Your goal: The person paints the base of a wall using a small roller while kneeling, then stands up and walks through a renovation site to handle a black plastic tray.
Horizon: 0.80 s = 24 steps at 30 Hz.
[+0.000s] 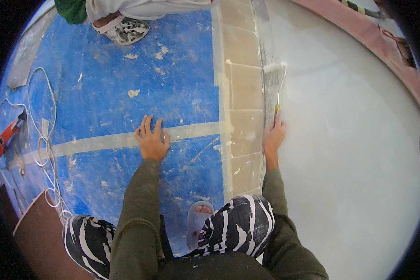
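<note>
My right hand [274, 135] is closed around the yellow and dark handle of a small paint roller [280, 87] with a thin metal frame. The roller's pale head lies against the lower edge of a white wall [343, 140], where a rough grey strip [271, 80] runs beside the tiles. My left hand [153, 139], fingers spread and holding nothing, is over a band of pale masking tape [101, 141] on blue floor covering [178, 87]. Whether it touches the covering I cannot tell. Between the covering and the wall runs a row of beige tiles [245, 87].
Another person's foot in a black and white clog [127, 30] stands at the top left. A looped white cable [54, 94] and a red tool [5, 141] lie at the left. A brown board [43, 238] is at the lower left. Pale splatters dot the covering.
</note>
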Motion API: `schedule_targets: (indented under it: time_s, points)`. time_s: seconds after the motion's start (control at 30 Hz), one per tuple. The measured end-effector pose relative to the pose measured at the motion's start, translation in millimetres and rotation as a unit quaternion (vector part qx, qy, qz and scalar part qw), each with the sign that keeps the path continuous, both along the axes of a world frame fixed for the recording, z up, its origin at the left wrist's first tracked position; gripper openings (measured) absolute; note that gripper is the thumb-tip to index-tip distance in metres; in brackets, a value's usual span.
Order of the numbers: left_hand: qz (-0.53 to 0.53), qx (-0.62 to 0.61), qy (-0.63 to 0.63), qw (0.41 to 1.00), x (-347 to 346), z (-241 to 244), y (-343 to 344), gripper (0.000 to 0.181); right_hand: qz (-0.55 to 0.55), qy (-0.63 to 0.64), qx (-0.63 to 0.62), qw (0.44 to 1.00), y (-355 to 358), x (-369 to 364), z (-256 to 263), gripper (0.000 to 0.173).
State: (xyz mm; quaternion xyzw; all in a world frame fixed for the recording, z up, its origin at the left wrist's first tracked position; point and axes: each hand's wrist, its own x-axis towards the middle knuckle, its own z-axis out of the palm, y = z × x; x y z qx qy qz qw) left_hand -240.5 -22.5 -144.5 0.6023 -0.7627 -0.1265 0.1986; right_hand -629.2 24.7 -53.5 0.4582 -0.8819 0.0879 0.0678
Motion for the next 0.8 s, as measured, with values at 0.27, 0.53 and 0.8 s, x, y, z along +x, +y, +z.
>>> schedule_targets:
  time_s: [0.27, 0.53, 0.8]
  points:
    - [0.004, -0.003, -0.022, 1.0, -0.2, -3.2, 0.2, 0.04, -0.111, -0.554, -0.25, 0.786, 103.4, 64.5, 57.4, 0.034]
    - [-0.001, -0.015, -0.023, 1.0, -5.6, -2.6, 3.1, 0.04, -0.077, -0.811, -0.279, 0.509, 158.3, 78.4, 39.5, 0.026]
    - [-0.003, -0.037, -0.044, 0.998, -3.1, -13.0, 2.2, 0.037, -0.154, -0.66, -0.129, 0.724, 219.8, 88.7, 35.8, 0.019]
